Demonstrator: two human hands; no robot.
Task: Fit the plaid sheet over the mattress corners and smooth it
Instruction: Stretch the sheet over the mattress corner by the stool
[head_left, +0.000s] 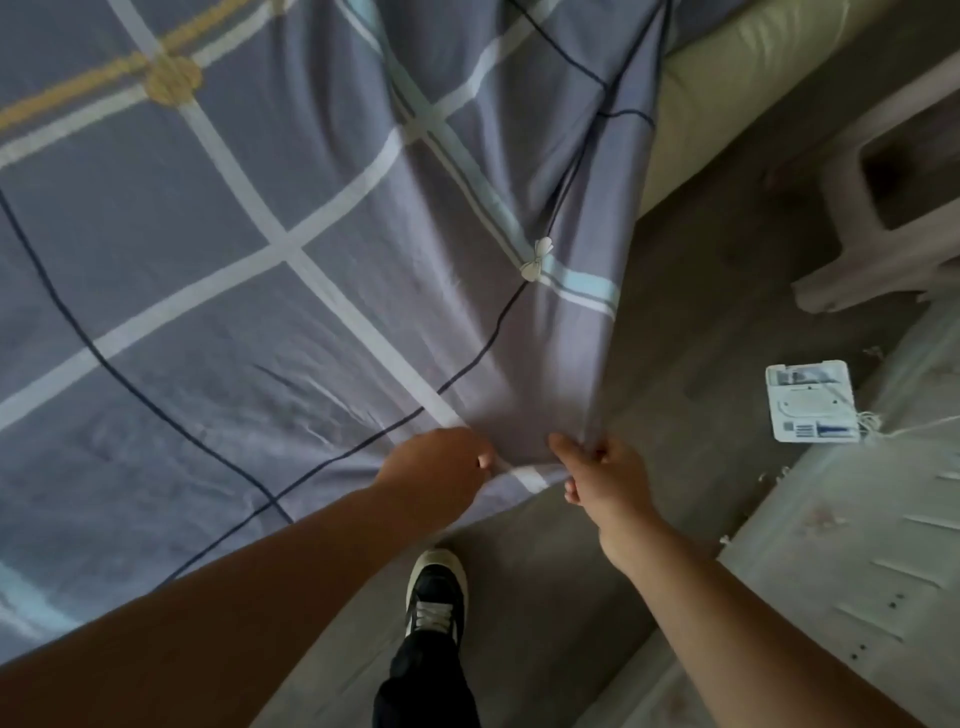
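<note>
The grey-blue plaid sheet (249, 218), crossed by white, dark and yellow lines, lies spread over the bed and hangs off its near corner. My left hand (436, 467) grips the sheet's edge just left of that corner. My right hand (602, 467) pinches the hanging corner fold between thumb and fingers. The fabric is drawn taut into long folds running from my hands up toward the pale cream mattress side (727, 88), which shows bare at the upper right. The mattress corner under my hands is hidden by cloth.
A grey wooden floor (717, 270) runs along the bed. A pale plastic stool (893, 171) stands at the right. A small white packet (810, 402) lies on a pale cabinet top (841, 545) at lower right. My dark shoe (436, 592) stands close to the bed.
</note>
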